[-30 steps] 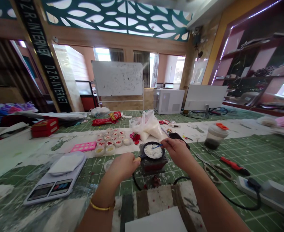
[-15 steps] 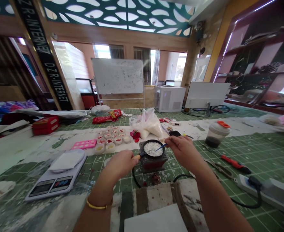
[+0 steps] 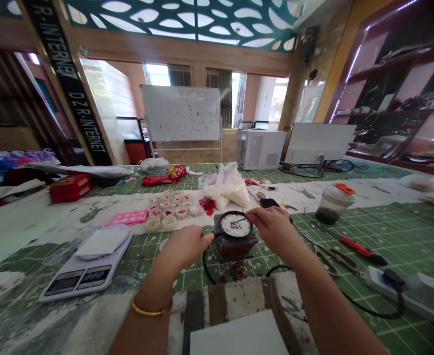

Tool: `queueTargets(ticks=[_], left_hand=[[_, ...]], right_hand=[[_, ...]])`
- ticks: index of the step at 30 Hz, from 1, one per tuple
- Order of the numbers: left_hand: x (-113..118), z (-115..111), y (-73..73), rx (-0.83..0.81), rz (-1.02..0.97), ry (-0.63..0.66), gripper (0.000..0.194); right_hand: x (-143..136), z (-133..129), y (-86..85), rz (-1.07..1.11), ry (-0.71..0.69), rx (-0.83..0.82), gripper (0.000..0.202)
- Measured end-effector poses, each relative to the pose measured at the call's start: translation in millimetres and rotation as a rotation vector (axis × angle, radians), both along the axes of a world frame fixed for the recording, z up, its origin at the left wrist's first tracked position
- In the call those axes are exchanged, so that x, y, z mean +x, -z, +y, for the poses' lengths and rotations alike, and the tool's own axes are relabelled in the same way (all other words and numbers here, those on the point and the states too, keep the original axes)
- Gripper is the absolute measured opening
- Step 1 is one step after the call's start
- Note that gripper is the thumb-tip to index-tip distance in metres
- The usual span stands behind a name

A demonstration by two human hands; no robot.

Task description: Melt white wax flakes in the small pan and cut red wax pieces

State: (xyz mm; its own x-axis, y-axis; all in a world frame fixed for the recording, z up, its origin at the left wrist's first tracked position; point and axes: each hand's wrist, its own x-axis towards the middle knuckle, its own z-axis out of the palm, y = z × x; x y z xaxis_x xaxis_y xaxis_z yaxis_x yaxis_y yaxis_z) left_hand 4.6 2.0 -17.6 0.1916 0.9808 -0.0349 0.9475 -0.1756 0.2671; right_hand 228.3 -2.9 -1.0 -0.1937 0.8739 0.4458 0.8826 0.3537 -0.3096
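A small black pan (image 3: 225,235) holding white flakes (image 3: 235,226) rests on a small dark red heater (image 3: 235,249). My left hand (image 3: 187,246) is closed round the pan's wooden handle at its left. From the right, my right hand (image 3: 270,227) pinches a thin blue stick (image 3: 239,220), whose tip lies in the flakes. Behind the pan are a clear bag of white material (image 3: 233,190) and a red flower (image 3: 208,202). Several small cups with red and white contents (image 3: 168,215) stand to the left of it.
A white kitchen scale (image 3: 87,264) and a pink mold (image 3: 128,217) lie at the left. On the right are a lidded cup (image 3: 334,203), scissors (image 3: 331,256), a red-handled tool (image 3: 362,250) and a power strip (image 3: 390,291) with cables. A monitor (image 3: 318,143) stands behind.
My right hand has moved slightly left, and the blue stick's tip has shifted left and up within the flakes. My left hand keeps its hold on the handle.
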Motion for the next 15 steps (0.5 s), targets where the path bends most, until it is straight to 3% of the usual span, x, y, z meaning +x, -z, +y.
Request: queueTargets(ticks=[4,9,15], left_hand=[[-1,0,-0.4,-0.018,-0.019,0.022,0.039],[-2,0,-1.5,-0.013,-0.034,0.029,0.042],[-1,-1,-2.5,-0.010,-0.036,0.037,0.041]], right_hand=[[8,-4,-4.3,0.010,0.066,0.068,0.026],[5,-12,-8.0,0.022,-0.079,-0.014,0.028],[7,1,0.1,-0.017,0.089,0.040,0.028]])
